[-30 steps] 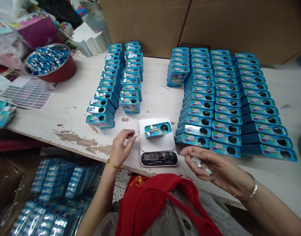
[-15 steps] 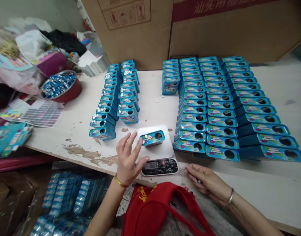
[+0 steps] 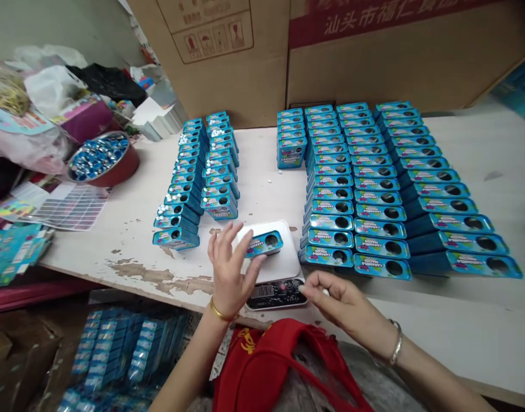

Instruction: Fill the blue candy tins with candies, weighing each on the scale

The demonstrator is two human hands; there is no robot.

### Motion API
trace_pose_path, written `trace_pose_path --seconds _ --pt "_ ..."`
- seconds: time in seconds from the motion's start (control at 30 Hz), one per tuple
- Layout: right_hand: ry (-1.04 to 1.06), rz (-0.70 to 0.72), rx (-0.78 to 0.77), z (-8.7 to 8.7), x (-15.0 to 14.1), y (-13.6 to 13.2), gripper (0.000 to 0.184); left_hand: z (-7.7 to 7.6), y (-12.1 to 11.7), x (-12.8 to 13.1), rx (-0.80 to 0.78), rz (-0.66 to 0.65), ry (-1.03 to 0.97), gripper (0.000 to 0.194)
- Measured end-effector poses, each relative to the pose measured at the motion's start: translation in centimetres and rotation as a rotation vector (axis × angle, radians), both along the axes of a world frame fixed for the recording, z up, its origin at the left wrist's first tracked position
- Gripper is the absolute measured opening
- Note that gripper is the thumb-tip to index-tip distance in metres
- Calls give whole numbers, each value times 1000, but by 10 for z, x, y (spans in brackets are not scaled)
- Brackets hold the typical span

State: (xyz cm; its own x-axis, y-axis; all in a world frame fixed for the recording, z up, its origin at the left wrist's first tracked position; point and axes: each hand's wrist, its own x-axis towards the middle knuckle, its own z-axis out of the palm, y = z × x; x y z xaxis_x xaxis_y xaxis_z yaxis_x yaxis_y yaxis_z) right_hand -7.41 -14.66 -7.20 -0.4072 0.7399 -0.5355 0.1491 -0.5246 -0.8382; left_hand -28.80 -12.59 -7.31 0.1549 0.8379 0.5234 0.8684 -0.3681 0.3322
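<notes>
A blue tin (image 3: 264, 244) with a round dark opening in its top stands on the white platform of a digital kitchen scale (image 3: 288, 263). My left hand (image 3: 230, 274) is at the tin's left end, fingers spread, with thumb and forefinger close to it; whether they touch cannot be told. Beside the scale's display panel, my right hand (image 3: 337, 297) is closed in a pinch. A small white candy (image 3: 326, 292) shows among its curled fingers, and another pale bit is at the fingertips.
Rows of open blue tins (image 3: 380, 229) stand on the right; two shorter rows (image 3: 176, 236) stand left, several with white candies on top. A red bowl (image 3: 127, 166) of blue-and-silver pieces sits farther left. Large cartons (image 3: 228, 74) line the back. More tins (image 3: 103, 349) are below the table.
The white candies on top of the weighed tin are gone. My right hand has moved up and left to the scale's panel. The display reading differs.
</notes>
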Motion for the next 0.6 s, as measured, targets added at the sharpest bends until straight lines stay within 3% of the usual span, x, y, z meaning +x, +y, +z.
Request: trace_pose_path --seconds 0.13,0.23,0.6 --pt "-70 -38 413 30 -13 25 27 -4 -5 -18 -31 91 -168 36" --pt "-72 -68 596 43 -24 43 22 -9 -13 -30 -52 130 -229 30" --pt "-105 -91 650 37 -29 52 20 -26 -24 -47 -95 152 -280 22"
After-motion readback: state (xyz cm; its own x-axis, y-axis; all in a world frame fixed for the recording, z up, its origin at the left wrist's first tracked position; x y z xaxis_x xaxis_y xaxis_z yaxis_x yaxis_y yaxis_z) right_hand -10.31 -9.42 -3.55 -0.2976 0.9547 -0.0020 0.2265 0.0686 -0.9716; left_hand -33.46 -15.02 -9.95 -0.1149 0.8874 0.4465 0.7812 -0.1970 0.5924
